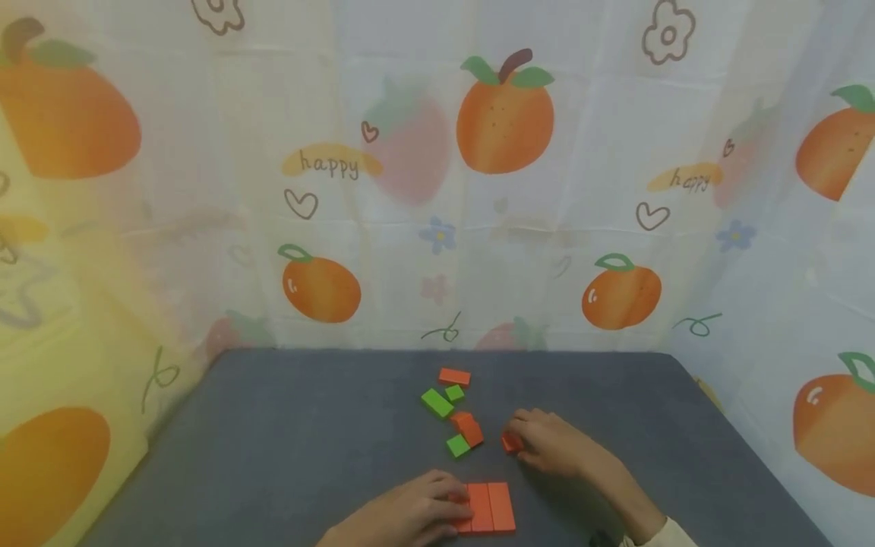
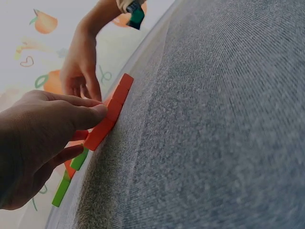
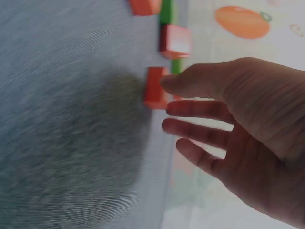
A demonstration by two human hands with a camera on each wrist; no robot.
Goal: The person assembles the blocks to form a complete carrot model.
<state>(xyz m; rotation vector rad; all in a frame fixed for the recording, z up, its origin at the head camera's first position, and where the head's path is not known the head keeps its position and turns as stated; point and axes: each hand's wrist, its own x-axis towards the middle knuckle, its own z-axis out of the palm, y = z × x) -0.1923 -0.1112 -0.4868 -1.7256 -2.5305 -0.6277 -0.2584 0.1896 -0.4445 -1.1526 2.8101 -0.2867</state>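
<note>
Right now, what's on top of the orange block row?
The left hand lays fingers over the left end of the orange block row; its right end is uncovered. Anything beneath the fingers is hidden.

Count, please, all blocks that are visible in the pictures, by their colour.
Green blocks: 3
Orange blocks: at least 6; the left hand could hide more, and the middle cluster is unclear
Total: at least 9
</note>
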